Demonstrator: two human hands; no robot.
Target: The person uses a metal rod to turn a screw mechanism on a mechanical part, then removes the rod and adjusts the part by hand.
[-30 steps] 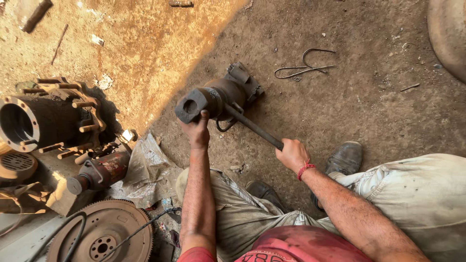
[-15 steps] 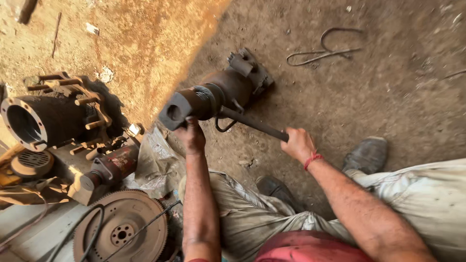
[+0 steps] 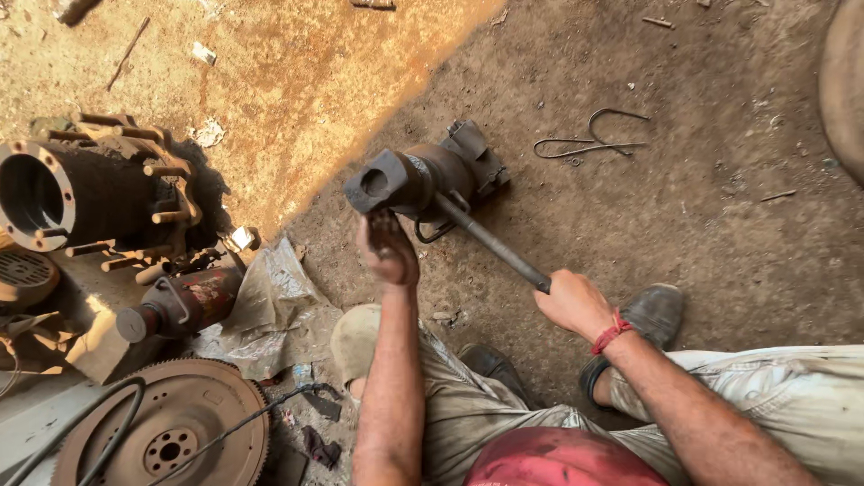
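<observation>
1. Dark, greasy steel makes up the jack point(image 3: 432, 175), a stout cylinder that stands on the dirt floor point(image 3: 702, 225) and leans toward the camera, its square head with a round hole nearest the viewer.
2. The left hand point(image 3: 387, 247) presses against the jack just under that head, fingers curled on the metal; how tightly it grips I cannot tell.
3. The right hand point(image 3: 571, 301) is clamped on the lower end of the handle point(image 3: 499, 247), a thin bar that runs up and left into the jack's side. A red band point(image 3: 612, 333) circles that wrist.
4. The 2 hands are well apart, 1 on the body, 1 on the bar.
5. A bent wire point(image 3: 589, 142) lies on the floor to the right of the jack, apart from it.
6. A rusty hub point(image 3: 85, 193) with studs around its rim lies on its side at the left, in the sunlit patch.
7. Below it rests a second, smaller jack point(image 3: 180, 304), reddish, on a crumpled sheet point(image 3: 270, 306).
8. A toothed flywheel point(image 3: 166, 432) lies flat in the lower left, with a black cable point(image 3: 81, 423) curving over it.
9. The person's knees in pale trousers point(image 3: 792, 405) and 2 dark shoes point(image 3: 652, 315) sit just behind the hands.
</observation>
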